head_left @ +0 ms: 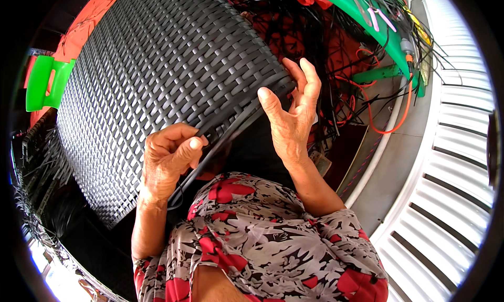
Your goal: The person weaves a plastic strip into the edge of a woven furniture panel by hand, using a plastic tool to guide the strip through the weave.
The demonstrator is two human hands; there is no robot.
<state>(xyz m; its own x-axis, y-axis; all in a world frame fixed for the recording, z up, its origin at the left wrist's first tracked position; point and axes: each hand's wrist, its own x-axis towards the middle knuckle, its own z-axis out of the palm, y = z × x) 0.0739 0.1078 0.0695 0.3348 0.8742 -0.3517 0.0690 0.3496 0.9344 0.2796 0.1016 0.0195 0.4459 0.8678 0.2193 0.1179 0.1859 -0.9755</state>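
Note:
A large woven panel of dark grey flat plastic strips (173, 60) lies tilted before me, its near edge running from lower left to the right corner. My left hand (170, 157) is closed at that edge, thumb and fingers pinching a black plastic strip (231, 135) that runs along it. The strip's end inside the fingers is hidden. At the right corner of the panel my right hand (294, 110) is raised with its fingers apart and its thumb near the weave. Nothing shows between those fingers.
Loose black strips (325, 55) tangle over red cloth behind the corner. Further right are a green table (346, 5), purple-handled scissors (381, 18), an orange cable (407, 107) and a white slatted bench (462, 134). A bright green plastic piece (38, 84) stands at far left.

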